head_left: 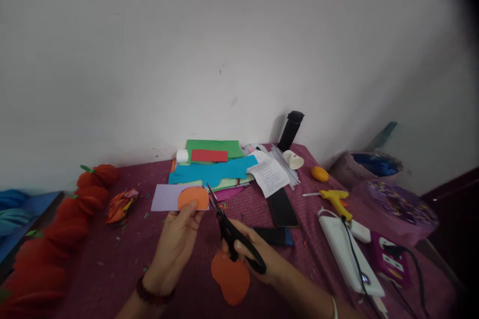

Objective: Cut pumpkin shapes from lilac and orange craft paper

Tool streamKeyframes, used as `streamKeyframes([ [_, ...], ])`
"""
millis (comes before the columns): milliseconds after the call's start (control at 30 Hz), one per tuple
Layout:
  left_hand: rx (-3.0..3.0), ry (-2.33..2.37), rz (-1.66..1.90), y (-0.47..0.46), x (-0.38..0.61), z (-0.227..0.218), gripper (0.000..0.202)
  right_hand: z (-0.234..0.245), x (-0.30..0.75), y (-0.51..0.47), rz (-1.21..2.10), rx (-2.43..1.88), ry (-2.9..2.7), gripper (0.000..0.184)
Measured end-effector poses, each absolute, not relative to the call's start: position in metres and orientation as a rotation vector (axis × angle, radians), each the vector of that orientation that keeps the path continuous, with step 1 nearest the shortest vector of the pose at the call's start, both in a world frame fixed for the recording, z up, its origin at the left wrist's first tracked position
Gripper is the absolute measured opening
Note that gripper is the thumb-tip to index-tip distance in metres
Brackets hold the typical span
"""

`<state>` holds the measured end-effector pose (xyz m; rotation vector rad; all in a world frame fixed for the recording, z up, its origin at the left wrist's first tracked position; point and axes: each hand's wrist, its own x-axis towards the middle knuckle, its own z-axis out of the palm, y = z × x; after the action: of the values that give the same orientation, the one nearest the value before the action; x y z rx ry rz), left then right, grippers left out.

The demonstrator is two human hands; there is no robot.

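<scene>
My left hand (179,239) pinches an orange paper cutout (193,197) together with a lilac paper sheet (164,197), the orange piece lying over the sheet's right part. In my right hand (247,244) is a pair of black-handled scissors (235,234), their blades parted and pointing up beside the sheet's right edge. Below my right hand, more orange paper cutouts (231,279) rest on the cloth, partly covered by the hand and scissors.
Red paper pumpkins (71,214) line the left side, near crumpled scraps (120,205). Coloured sheets (213,169), a written note (269,174) and a phone (283,208) lie ahead. At right are a yellow glue gun (336,200), white power bank (350,254) and purple socket box (391,261).
</scene>
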<state>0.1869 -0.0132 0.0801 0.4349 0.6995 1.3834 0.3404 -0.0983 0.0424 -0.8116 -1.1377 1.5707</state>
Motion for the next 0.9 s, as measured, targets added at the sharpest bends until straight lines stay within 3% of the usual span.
streamKeyframes([
  [467, 0.42, 0.783, 1.271, -0.014, 0.192, 0.059, 0.016, 0.051, 0.35, -0.096, 1.558, -0.879, -1.133, 0.061],
  [900, 0.379, 0.821, 1.324, -0.025, 0.201, 0.051, 0.019, 0.019, 0.333, -0.095, 1.521, -0.901, -1.007, 0.069],
])
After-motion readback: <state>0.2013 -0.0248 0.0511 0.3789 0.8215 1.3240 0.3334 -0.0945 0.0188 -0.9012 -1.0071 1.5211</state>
